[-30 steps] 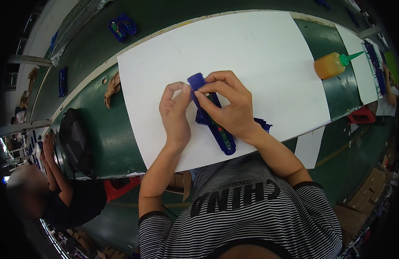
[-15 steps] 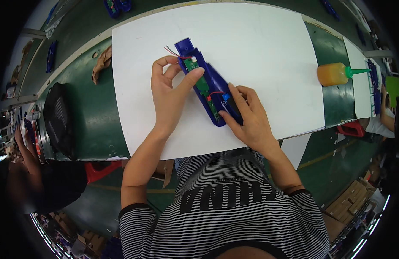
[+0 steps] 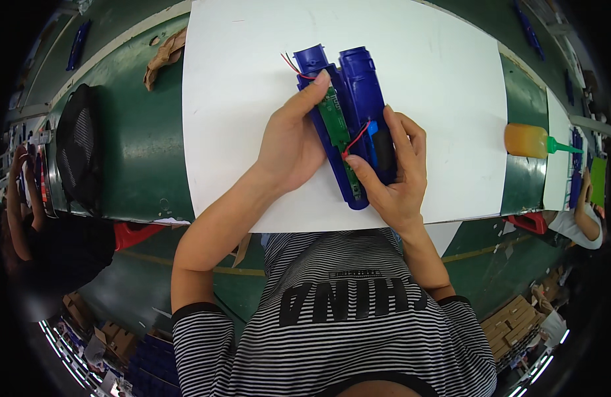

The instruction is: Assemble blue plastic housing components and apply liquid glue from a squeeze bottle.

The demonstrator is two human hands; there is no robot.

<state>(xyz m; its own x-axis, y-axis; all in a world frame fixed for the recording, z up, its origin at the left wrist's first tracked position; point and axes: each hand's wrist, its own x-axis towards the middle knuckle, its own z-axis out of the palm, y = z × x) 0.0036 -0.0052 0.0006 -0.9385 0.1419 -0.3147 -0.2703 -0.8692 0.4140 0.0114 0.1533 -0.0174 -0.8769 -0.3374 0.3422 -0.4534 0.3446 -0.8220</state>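
Observation:
Two halves of a blue plastic casing lie side by side in my hands, above the white sheet. The left casing half [image 3: 352,188] carries a long green circuit board [image 3: 333,118]; thin red and black wires stick out near its top. My left hand [image 3: 292,145] is wrapped round this half, thumb on the board's upper end. My right hand [image 3: 401,175] grips the right casing half [image 3: 364,83], which has a black part [image 3: 383,151] and a small blue piece in it. A red wire [image 3: 358,137] runs between the two halves.
A white sheet [image 3: 451,86] covers the green table [image 3: 143,152]. To the right lies a bottle of amber liquid [image 3: 525,140] with a green nozzle. Crumpled brown paper [image 3: 165,58] and a black mesh bag [image 3: 79,152] are at left. Other people sit at both sides.
The casing halves have spread apart, the right one now turned to show its inside. My left thumb has shifted to the board's upper end. The view has moved slightly.

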